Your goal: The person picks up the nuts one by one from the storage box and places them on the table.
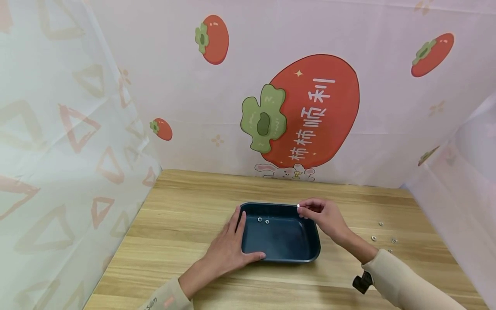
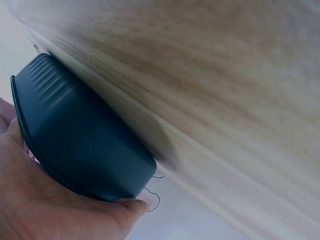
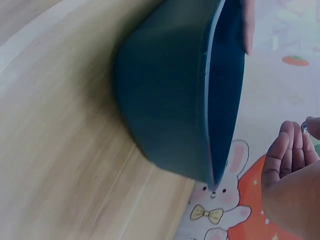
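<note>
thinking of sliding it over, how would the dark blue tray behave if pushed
The tray probably keeps its shape, since its walls stand smooth and even. It seems unlikely to tip, with its broad, flat bottom. The small rings inside might slide, lying loose.

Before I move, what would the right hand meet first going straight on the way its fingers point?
Probably the left hand, whose fingers lie at the left end of the tray. The right hand looks raised, so it might pass over them; depth is unclear.
</note>
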Action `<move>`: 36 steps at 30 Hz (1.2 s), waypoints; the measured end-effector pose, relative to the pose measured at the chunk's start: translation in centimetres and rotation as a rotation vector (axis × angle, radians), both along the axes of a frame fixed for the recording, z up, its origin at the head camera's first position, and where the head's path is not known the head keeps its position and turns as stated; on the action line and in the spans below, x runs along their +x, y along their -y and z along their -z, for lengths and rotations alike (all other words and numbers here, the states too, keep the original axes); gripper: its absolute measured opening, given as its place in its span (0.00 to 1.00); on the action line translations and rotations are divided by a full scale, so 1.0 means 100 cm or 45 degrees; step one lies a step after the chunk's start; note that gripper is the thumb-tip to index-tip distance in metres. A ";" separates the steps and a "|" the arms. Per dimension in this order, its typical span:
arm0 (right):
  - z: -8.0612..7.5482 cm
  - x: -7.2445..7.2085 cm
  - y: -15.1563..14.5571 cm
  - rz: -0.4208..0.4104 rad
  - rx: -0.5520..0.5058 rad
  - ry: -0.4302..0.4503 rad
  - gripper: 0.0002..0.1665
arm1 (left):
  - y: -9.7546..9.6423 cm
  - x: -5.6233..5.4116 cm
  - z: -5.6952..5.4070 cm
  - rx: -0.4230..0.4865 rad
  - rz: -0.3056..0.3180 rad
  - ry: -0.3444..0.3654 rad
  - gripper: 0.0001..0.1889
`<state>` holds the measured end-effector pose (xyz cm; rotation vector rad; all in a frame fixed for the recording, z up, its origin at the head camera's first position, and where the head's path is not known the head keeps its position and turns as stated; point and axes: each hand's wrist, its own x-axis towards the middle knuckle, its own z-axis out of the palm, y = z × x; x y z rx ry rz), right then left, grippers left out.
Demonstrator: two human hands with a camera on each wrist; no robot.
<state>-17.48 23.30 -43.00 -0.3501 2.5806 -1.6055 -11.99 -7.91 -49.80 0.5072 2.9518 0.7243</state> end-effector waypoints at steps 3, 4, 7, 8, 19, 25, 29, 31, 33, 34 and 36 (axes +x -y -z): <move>0.000 0.000 -0.007 0.014 -0.002 -0.004 0.15 | 0.000 0.000 0.000 -0.007 0.001 -0.002 0.68; 0.001 -0.001 -0.009 0.021 -0.001 -0.006 0.15 | 0.000 0.000 0.000 -0.006 0.002 -0.001 0.68; 0.001 -0.002 -0.016 0.039 -0.013 -0.005 0.15 | 0.000 0.000 0.000 -0.006 0.002 -0.002 0.68; 0.001 -0.002 -0.018 0.045 -0.013 -0.006 0.16 | 0.000 0.000 0.000 -0.006 0.002 -0.004 0.68; 0.000 -0.001 -0.041 0.112 0.054 -0.065 0.15 | 0.000 0.000 0.001 -0.005 0.004 -0.008 0.68; 0.001 0.001 -0.050 0.142 0.064 -0.079 0.15 | 0.000 -0.001 0.000 -0.002 0.002 -0.008 0.68; 0.002 0.000 -0.058 0.168 0.091 -0.071 0.17 | 0.000 -0.001 0.000 0.000 0.003 -0.009 0.68; 0.004 0.000 -0.062 0.182 0.108 -0.072 0.18 | 0.000 -0.001 0.000 -0.001 0.004 -0.011 0.68; 0.005 -0.001 -0.066 0.190 0.125 -0.077 0.19 | 0.000 -0.001 0.000 -0.002 0.005 -0.012 0.68; 0.006 -0.001 -0.068 0.195 0.133 -0.079 0.19 | 0.000 0.000 0.000 -0.002 0.005 -0.013 0.68; 0.008 -0.002 -0.073 0.207 0.139 -0.082 0.19 | 0.000 0.000 0.000 -0.001 0.006 -0.013 0.68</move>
